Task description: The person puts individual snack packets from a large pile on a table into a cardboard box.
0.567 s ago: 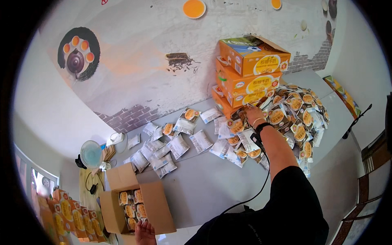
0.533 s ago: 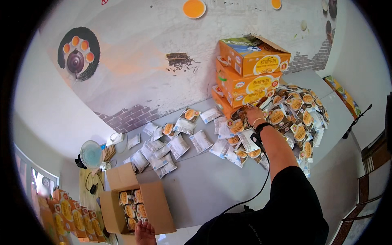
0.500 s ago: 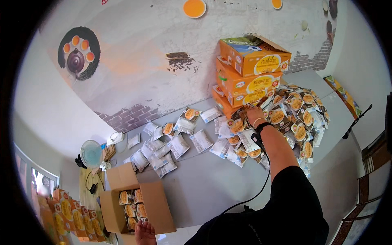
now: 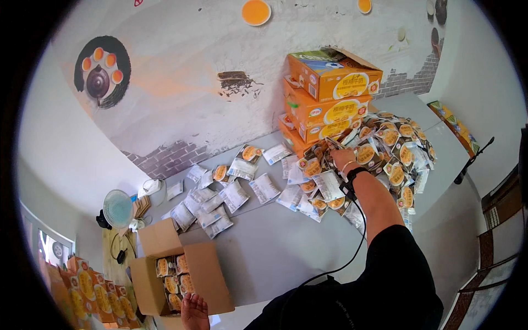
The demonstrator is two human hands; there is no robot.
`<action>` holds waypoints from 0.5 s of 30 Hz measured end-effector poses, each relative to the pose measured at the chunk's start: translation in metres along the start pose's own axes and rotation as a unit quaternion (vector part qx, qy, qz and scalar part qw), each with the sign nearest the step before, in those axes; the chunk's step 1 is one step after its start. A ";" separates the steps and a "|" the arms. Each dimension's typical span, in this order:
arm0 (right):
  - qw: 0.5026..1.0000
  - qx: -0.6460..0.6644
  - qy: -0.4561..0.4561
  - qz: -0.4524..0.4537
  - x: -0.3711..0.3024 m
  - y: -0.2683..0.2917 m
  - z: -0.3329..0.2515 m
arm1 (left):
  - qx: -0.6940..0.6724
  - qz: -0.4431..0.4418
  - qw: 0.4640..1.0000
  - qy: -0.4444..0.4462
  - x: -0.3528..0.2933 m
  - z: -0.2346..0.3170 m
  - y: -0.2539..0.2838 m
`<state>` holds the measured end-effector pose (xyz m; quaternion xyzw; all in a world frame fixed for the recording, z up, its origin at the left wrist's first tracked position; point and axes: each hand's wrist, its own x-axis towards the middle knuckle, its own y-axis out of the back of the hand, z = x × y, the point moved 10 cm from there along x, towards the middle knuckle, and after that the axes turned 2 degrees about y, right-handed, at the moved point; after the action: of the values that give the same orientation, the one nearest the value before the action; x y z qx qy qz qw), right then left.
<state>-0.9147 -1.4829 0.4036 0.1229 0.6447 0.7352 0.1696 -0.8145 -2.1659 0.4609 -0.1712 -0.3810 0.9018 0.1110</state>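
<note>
My right hand [image 4: 342, 157] reaches to the far side of a heap of brown, white and orange sachets [image 4: 367, 154]. Its fingers close on the edge of one sachet [image 4: 333, 143] near the stacked boxes; the fingertips are partly hidden. A black band with a cable sits on that wrist. My left hand [image 4: 195, 312] is at the lower edge, fingers extended and nothing in it. It is beside an open brown cardboard box [image 4: 208, 275], where several sachets [image 4: 171, 284] lie in rows with their orange-printed faces up.
Orange printed cartons [image 4: 330, 82] are stacked against the wall behind the heap. Loose sachets [image 4: 236, 195] lie scattered on the grey table [image 4: 264, 253]. At left are a small fan [image 4: 117, 209] and orange bags [image 4: 99, 297]. A flat carton [image 4: 454, 127] lies at far right.
The whole view has shifted slightly. My right hand stays at about the same place in the heap, and a sachet edge shows more at its fingers. The left hand stays by the box.
</note>
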 end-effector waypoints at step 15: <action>0.909 0.345 0.063 0.224 -0.075 0.105 -0.043 | 0.004 0.030 0.998 0.051 0.036 -0.017 0.007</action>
<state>-0.8727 -1.5647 0.5047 0.2686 0.8232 0.4915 -0.0933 -0.8414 -2.1474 0.4365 -0.2275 -0.3663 0.8963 0.1036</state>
